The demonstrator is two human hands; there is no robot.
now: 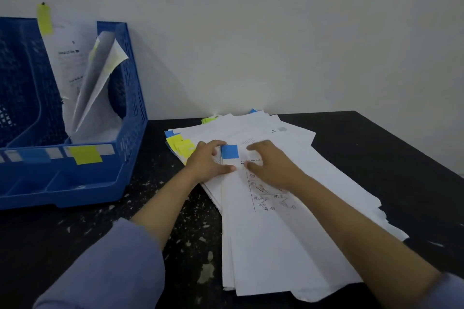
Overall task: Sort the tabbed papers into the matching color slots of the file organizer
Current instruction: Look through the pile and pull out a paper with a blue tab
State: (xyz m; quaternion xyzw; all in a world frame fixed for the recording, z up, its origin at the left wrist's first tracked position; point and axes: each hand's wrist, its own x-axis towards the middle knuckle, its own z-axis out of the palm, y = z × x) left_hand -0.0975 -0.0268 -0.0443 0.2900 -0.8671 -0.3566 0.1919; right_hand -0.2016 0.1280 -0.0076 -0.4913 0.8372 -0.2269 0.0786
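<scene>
A loose stack of white papers (288,233) lies on the black table, fanned out, with yellow tabs (183,147) and blue tabs sticking out at its far left edge. The top sheet carries a blue tab (230,151) at its far end. My left hand (208,160) rests on the stack beside that tab, thumb at the sheet's edge. My right hand (270,164) lies just right of the tab with fingers bent over the sheet. The blue file organizer (120,178) stands at the left; its yellow-labelled slot (85,155) holds several yellow-tabbed papers (82,78).
A blue label (35,155) marks the organizer slot left of the yellow one. The white wall runs close behind the table. The table's right edge slants away at the far right. Bare speckled tabletop shows between the organizer and the stack.
</scene>
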